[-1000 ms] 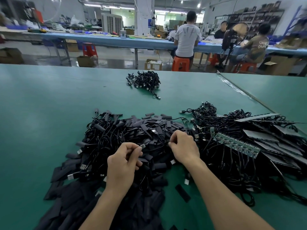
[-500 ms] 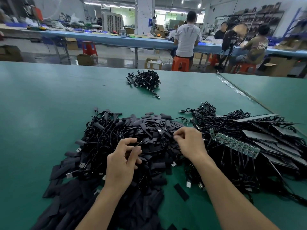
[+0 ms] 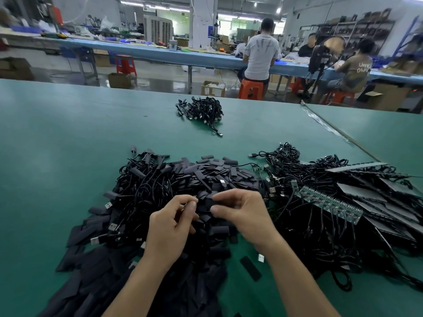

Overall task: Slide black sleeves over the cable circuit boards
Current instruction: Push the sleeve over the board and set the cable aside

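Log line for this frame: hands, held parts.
left hand: pinches cable end | right hand: pinches black sleeve | sleeve fitted: cannot tell | below: cable pile

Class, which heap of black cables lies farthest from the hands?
The small bundle, alone toward the table's far edge; the bigger heaps lie close by.

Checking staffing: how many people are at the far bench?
3: person in white shirt, back turned; person in black top, behind the bench; person in olive shirt, far right. Others may be hidden.
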A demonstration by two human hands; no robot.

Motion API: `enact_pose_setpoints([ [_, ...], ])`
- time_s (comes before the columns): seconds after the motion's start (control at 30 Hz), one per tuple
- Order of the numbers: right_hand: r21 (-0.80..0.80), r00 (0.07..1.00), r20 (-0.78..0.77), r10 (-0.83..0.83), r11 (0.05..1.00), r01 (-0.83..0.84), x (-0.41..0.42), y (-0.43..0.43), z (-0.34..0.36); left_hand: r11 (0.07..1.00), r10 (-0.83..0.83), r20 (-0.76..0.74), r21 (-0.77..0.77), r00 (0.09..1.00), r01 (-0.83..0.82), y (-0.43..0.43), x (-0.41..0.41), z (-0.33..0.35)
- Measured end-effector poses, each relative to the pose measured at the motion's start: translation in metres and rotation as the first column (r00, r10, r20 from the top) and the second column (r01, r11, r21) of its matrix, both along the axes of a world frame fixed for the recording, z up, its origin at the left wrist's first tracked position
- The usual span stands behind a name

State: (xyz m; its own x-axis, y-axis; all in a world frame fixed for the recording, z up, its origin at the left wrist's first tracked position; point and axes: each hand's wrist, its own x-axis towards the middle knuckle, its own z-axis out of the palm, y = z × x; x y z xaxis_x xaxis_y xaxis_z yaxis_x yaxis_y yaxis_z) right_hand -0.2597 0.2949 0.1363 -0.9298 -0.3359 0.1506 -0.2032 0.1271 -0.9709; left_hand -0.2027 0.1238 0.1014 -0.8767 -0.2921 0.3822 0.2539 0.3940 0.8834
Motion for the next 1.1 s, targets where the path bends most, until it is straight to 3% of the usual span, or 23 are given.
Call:
enact_pose_setpoints([
  [0.2,-0.171,0.999,0.019,0.045,0.984,-0.042,0.020,-0.015,-0.019,0.993,-0.110,0.042,0.048,0.993,0.108,0.000,0.005,0.002],
  [0.47,-0.004,0.995,-0.071,-0.066,0.998,0.066,0.024,-0.016,-0.036,0.995,-0.104,0.076,0.000,0.992,0.105,-0.001,0.002,-0.003],
  [0.8,-0.178,0.985,0.021,-0.171,0.969,0.171,0.021,-0.010,-0.039,0.959,-0.201,0.138,0.230,0.970,0.166,-0.012,0.002,-0.001],
  [1.1,-0.161,0.989,-0.017,-0.146,0.977,0.141,0.020,-0.010,-0.039,0.961,-0.198,0.181,0.229,0.963,0.155,-0.007,0.002,0.006],
])
